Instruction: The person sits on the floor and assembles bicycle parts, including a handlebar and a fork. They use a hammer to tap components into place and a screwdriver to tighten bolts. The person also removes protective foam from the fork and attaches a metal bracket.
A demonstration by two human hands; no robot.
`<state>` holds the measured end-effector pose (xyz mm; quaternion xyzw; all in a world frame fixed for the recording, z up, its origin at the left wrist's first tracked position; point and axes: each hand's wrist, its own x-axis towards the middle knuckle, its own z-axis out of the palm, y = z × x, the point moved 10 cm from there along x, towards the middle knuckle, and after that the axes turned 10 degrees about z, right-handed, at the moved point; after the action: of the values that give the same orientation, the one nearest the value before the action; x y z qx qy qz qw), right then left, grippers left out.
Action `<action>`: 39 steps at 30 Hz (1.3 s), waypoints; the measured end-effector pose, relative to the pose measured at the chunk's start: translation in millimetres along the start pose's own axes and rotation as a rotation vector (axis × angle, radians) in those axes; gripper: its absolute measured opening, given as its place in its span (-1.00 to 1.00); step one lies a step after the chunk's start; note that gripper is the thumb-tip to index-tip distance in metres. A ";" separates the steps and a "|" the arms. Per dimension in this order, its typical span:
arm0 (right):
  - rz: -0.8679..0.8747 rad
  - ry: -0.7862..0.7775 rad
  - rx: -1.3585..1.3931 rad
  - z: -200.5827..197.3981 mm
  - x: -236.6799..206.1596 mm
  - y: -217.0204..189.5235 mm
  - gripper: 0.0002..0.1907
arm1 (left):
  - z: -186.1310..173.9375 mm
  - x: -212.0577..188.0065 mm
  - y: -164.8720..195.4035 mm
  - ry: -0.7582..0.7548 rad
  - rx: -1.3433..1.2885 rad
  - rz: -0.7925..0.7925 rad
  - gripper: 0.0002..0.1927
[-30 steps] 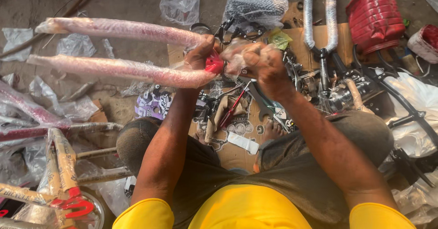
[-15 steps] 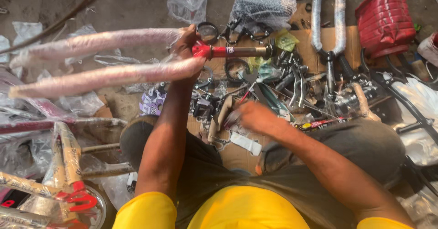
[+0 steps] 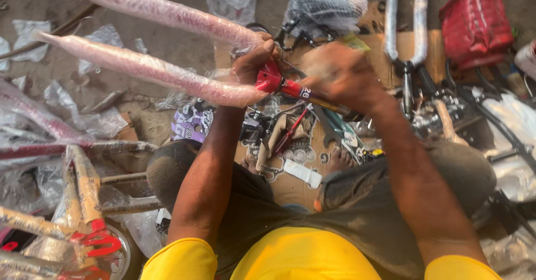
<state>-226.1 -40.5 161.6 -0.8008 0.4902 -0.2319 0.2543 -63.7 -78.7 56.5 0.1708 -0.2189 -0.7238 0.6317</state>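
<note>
A red bicycle fork (image 3: 167, 73) with two legs wrapped in clear plastic points up and to the left. My left hand (image 3: 252, 62) grips the fork at its red crown (image 3: 269, 78). My right hand (image 3: 340, 73) is blurred and closed around the fork's steerer tube (image 3: 312, 94), which runs down to the right. Both hands hold the fork above a piece of cardboard (image 3: 290, 188) strewn with small metal parts.
A wrapped bicycle frame (image 3: 72, 202) lies at lower left. Several washers, a red-handled tool (image 3: 290, 132) and a wrench lie on the cardboard. A second wrapped fork (image 3: 405, 23), a red ribbed part (image 3: 474, 23) and plastic bags lie behind. My knees flank the cardboard.
My right hand has come back up from the parts on the cardboard and closed on the steerer tube. The fork has tilted, its legs now pointing more up-left.
</note>
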 end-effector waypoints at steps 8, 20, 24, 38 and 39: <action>-0.084 0.085 -0.024 42.8 -10.2 -27.5 -0.83 | -0.8 -8.9 -4.3 0.025 0.073 -0.037 -0.74; 0.817 -0.664 1.522 172.4 -61.5 22.0 -0.75 | 40.3 -16.8 7.4 -0.207 -0.255 -0.114 -0.73; 0.405 -0.616 0.678 164.3 -73.0 2.7 -0.69 | -0.6 -0.1 -1.9 -0.019 -0.283 -0.011 -0.76; -0.543 0.487 0.637 -100.4 -44.2 -84.7 -0.79 | -50.6 19.0 -29.9 -0.056 -0.235 0.188 -0.80; -0.627 0.595 0.621 -121.0 -47.3 -109.0 -0.75 | -42.6 18.9 -30.9 -0.113 -0.220 0.188 -0.80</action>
<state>-248.0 23.0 317.3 -0.6954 0.1865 -0.6483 0.2478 -70.0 -98.4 4.5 0.0383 -0.1883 -0.6895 0.6983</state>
